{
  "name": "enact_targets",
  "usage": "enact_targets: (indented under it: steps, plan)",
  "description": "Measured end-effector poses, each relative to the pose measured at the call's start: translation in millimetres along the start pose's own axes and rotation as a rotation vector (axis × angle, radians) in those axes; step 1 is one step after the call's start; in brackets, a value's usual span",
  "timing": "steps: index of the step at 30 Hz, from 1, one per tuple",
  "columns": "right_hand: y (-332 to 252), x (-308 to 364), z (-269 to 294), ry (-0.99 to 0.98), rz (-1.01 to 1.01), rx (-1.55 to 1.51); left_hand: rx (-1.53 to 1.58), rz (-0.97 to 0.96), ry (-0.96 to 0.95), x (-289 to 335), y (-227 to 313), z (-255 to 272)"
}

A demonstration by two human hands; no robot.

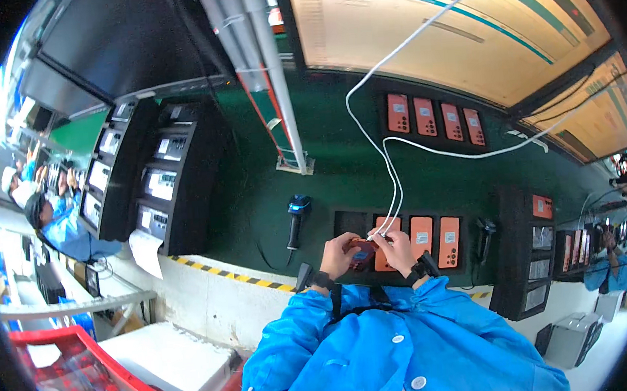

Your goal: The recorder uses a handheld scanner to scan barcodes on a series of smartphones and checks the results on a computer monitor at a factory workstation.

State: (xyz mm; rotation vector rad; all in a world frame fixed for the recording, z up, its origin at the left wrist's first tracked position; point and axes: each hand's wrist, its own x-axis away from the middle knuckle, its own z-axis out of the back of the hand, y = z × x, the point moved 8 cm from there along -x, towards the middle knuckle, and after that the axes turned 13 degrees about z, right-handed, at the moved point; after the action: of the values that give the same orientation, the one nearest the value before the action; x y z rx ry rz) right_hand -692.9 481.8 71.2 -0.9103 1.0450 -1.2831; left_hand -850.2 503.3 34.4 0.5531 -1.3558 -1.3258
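Note:
Over the near edge of the green bench, my left hand (337,256) is closed around the side of a smartphone (363,256) with a dark, reflective face. My right hand (396,252) pinches the plug end of a white cable (399,189) at the phone's top edge. Whether the plug sits inside the port is too small to tell. Beneath and beside my hands lies a black tray (351,220) with orange-red phones, one (448,242) at its right end. Another phone there is partly covered by my right hand. Both wrists wear dark bands.
A handheld scanner (295,226) stands left of the tray, another (485,238) to its right. A second phone tray (435,118) lies below a large monitor (433,34). Black racks (170,176) stand left, with a metal post (277,89) nearby. The white cable hangs across the bench.

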Motion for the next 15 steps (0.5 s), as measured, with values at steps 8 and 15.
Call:
enact_targets:
  steps: [8, 15]
  plan:
    - [-11, 0, -7, -0.131, 0.002, 0.125, 0.01, -0.061, -0.016, 7, -1, -2]
    - [-12, 12, -10, -0.003, 0.117, 0.238, 0.085, -0.038, -0.058, 9, -4, -4]
